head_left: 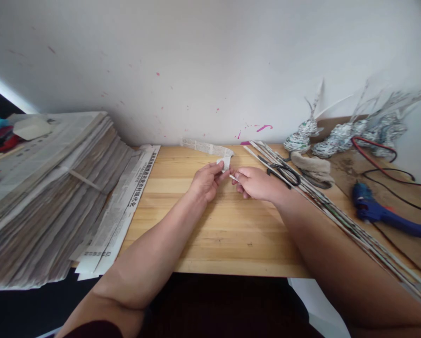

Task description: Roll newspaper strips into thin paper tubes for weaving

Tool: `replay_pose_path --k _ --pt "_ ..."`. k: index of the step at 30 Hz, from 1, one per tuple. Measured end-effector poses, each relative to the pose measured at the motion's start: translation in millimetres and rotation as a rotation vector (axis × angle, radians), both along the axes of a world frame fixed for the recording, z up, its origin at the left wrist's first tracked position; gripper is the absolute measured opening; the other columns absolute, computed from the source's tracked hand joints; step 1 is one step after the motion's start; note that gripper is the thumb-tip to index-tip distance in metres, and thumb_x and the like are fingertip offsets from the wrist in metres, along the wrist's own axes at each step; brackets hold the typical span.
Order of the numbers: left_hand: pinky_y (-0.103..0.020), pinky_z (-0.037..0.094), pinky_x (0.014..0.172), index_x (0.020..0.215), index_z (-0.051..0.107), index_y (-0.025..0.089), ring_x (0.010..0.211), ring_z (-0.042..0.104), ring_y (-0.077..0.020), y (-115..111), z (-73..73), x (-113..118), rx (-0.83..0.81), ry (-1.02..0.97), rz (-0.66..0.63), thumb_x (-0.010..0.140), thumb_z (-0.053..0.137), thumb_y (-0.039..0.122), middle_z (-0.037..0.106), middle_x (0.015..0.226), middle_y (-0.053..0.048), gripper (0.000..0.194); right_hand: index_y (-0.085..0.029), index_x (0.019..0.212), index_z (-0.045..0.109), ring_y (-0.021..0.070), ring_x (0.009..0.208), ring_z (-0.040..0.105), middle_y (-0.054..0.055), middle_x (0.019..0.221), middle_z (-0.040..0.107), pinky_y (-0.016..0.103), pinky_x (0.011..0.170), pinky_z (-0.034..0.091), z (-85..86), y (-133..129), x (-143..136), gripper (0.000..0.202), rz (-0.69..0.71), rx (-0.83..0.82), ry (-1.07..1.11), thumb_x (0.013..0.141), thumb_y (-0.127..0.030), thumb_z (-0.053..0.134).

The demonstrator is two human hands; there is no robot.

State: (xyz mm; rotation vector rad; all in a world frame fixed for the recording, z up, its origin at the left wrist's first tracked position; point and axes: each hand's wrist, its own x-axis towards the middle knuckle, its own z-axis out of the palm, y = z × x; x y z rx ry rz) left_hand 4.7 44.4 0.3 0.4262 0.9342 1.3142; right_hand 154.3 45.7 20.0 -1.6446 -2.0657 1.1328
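On one wooden table [210, 234], two hands, left [206, 180] and right [256, 184], pinch one newspaper strip [210, 149]; one pair of scissors [284, 172] beside.

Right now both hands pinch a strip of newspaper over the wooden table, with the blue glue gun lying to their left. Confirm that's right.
Not quite. The head view shows the blue glue gun to the right, not left. The left hand and right hand do pinch the strip of newspaper over the wooden table.

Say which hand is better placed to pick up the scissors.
Right. The right hand lies right beside the scissors, though it pinches a thin stick; the left hand, farther off, holds the newspaper strip.
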Motion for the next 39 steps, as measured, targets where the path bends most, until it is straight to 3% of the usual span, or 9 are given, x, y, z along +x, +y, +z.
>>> replay_pose_path --k 4,6,14,22,24,27,30,34,39 --pt "-0.02 0.057 0.074 0.075 0.066 0.008 0.068 0.068 -0.0108 2.0 -0.5 -1.1 -0.012 -0.018 0.049 0.086 0.061 0.006 0.069 0.074 -0.008 0.012 -0.02 0.085 0.063 0.0153 0.067 0.061 0.004 0.081 0.071 0.026 0.062 0.04 0.6 -3.9 -1.0 0.012 0.058 0.415 -0.066 0.088 -0.03 0.058" --pt "-0.02 0.057 0.076 0.076 0.066 0.008 0.069 0.068 -0.0109 2.5 0.7 -1.5 -0.018 -0.034 0.062 0.085 0.061 0.006 0.069 0.074 -0.007 0.011 -0.02 0.082 0.064 0.0161 0.07 0.061 0.003 0.079 0.07 0.026 0.063 0.039 -0.1 -4.3 -1.2 0.011 0.068 0.485 -0.059 0.084 -0.03 0.065" --pt "-0.021 0.058 0.075 0.073 0.066 0.007 0.069 0.068 -0.0116 2.5 2.3 -1.4 -0.022 -0.047 0.072 0.085 0.061 0.005 0.069 0.075 -0.009 0.013 -0.019 0.07 0.061 0.0138 0.059 0.053 0.001 0.064 0.063 0.027 0.057 0.033 0.5 -3.1 -1.4 0.022 0.047 0.432 -0.094 0.088 -0.031 0.057" --pt "-0.023 0.058 0.076 0.075 0.065 0.007 0.072 0.071 -0.015 2.8 -1.0 -1.3 -0.014 -0.04 0.065 0.084 0.064 0.007 0.069 0.077 -0.009 0.009 -0.016 0.078 0.061 0.0114 0.049 0.05 0.003 0.066 0.059 0.026 0.051 0.04 -1.7 2.5 0.8 0.033 -0.021 -0.074 0.161 0.097 -0.032 0.04" --pt "-0.022 0.058 0.075 0.073 0.065 0.007 0.07 0.07 -0.0136 2.6 -0.7 -1.1 -0.019 -0.037 0.07 0.084 0.063 0.006 0.069 0.076 -0.008 0.011 -0.017 0.08 0.063 0.0118 0.051 0.05 0.002 0.066 0.06 0.026 0.052 0.038 -1.2 1.9 1.3 0.031 0.011 0.008 0.112 0.096 -0.035 0.043" --pt "-0.019 0.057 0.07 0.073 0.065 0.007 0.067 0.069 -0.0117 2.9 0.9 -1.1 -0.026 -0.037 0.085 0.086 0.062 0.006 0.068 0.073 -0.007 0.013 -0.018 0.084 0.065 0.0127 0.058 0.052 0.002 0.072 0.064 0.026 0.057 0.036 0.4 -1.2 1.1 0.018 0.086 0.3 0.003 0.087 -0.035 0.06" --pt "-0.019 0.057 0.069 0.074 0.065 0.007 0.068 0.07 -0.0132 3.4 2.9 -1.4 -0.028 -0.053 0.103 0.086 0.061 0.007 0.068 0.073 -0.008 0.013 -0.019 0.083 0.065 0.0127 0.061 0.052 0.0 0.071 0.064 0.026 0.058 0.032 1.1 -3.4 -0.2 0.012 0.11 0.466 -0.039 0.087 -0.029 0.059" --pt "-0.021 0.058 0.072 0.074 0.064 0.007 0.071 0.071 -0.0153 3.7 3.3 -1.5 -0.044 -0.064 0.122 0.086 0.06 0.006 0.068 0.073 -0.009 0.013 -0.019 0.072 0.061 0.0123 0.056 0.048 0.0 0.062 0.06 0.026 0.057 0.028 2.2 -3.3 -1.2 0.023 0.1 0.47 -0.085 0.092 -0.026 0.052" --pt "-0.019 0.058 0.069 0.074 0.064 0.006 0.07 0.071 -0.0151 4.5 2.6 -1.4 -0.041 -0.069 0.112 0.087 0.058 0.006 0.068 0.073 -0.009 0.014 -0.018 0.07 0.058 0.0128 0.06 0.05 0.001 0.065 0.062 0.026 0.059 0.03 7.8 -4.0 -1.2 0.024 0.093 0.439 -0.12 0.092 -0.023 0.05"
